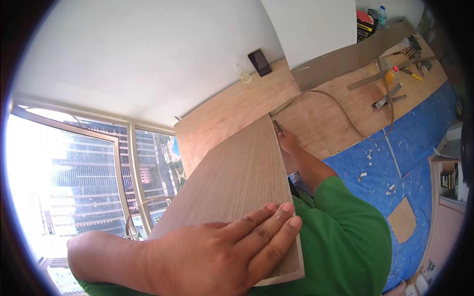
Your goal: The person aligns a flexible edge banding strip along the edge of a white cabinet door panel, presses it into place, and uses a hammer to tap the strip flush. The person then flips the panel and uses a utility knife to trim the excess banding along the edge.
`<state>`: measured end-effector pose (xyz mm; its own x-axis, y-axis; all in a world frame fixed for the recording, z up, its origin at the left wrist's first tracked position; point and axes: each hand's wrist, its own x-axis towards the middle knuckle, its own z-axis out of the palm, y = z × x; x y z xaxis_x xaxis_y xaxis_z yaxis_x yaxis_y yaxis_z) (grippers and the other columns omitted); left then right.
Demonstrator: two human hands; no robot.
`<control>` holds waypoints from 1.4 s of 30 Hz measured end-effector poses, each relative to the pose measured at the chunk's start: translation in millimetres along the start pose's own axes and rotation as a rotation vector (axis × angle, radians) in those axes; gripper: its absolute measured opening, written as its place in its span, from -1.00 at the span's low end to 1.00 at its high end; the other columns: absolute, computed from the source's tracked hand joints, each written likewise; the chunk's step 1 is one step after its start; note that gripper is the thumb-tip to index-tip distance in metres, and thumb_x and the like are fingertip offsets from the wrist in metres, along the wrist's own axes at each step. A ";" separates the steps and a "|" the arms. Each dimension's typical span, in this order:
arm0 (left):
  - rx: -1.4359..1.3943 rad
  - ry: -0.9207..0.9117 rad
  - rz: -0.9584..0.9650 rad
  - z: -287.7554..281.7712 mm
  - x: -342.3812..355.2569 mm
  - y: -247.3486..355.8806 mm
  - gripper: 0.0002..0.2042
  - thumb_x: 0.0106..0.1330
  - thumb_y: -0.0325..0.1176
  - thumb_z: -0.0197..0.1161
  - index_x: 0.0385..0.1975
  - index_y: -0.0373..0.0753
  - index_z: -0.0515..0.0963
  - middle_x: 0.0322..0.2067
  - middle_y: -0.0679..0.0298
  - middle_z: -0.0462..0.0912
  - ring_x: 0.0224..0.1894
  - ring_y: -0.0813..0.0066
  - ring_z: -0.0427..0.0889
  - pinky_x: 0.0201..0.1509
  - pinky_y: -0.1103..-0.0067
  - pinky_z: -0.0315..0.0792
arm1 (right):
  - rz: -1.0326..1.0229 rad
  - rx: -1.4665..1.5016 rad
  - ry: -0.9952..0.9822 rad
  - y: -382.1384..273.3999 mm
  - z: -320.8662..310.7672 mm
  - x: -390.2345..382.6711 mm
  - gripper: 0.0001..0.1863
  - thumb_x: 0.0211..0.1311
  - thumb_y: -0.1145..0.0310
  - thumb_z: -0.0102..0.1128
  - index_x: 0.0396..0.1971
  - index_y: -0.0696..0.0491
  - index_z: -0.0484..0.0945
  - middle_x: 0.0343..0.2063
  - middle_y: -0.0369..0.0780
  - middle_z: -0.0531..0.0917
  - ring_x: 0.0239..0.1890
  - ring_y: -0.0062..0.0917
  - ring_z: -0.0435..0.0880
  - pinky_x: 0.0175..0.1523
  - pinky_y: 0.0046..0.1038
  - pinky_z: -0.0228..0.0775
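Brown panel, fine streaky grain; edge seemingly paler.

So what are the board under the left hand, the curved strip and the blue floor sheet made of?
Board: maybe wood veneer or printed laminate, matt brown; fine straight grain shows.
Strip: perhaps veneer or plastic edging, brown, finish unclear; it's thin and bends smoothly.
Blue sheet: probably plastic, fairly dull; it looks thin and creased.
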<state>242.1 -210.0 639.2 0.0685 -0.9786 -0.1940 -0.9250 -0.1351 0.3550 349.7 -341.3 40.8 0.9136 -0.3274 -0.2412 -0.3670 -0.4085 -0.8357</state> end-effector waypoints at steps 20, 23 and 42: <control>-0.047 -0.004 0.022 -12.2 7.2 -2.9 -0.31 0.23 -0.28 0.19 0.28 -0.67 0.27 0.20 -0.35 0.46 0.13 -0.16 0.63 -0.02 0.37 0.68 | 0.258 0.489 -0.057 -2.0 -15.5 -2.0 -0.69 0.36 0.14 0.25 -0.27 0.13 0.57 -0.68 -0.22 0.57 -0.72 -0.50 0.60 -0.61 -0.40 0.46; -0.055 0.023 0.025 -10.3 7.7 -2.1 -0.31 0.24 -0.28 0.19 0.28 -0.68 0.27 0.20 -0.36 0.46 0.13 -0.16 0.63 -0.01 0.36 0.68 | 0.297 0.566 -0.097 -1.2 -17.0 -0.1 -0.72 0.33 0.20 0.29 -0.34 0.12 0.52 -0.69 -0.25 0.53 -0.74 -0.51 0.55 -0.66 -0.44 0.40; -0.049 -0.001 0.033 -8.4 5.8 -5.5 -0.30 0.22 -0.28 0.17 0.29 -0.67 0.26 0.21 -0.35 0.44 0.14 -0.15 0.63 -0.01 0.36 0.69 | 0.254 0.562 -0.100 -4.3 -26.4 -7.3 -0.66 0.41 0.13 0.25 -0.41 0.12 0.52 -0.73 -0.28 0.51 -0.76 -0.55 0.53 -0.69 -0.44 0.34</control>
<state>250.8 -216.3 643.8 0.0384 -0.9825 -0.1822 -0.9072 -0.1107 0.4059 340.0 -359.7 59.2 0.8319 -0.2629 -0.4887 -0.4515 0.1912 -0.8715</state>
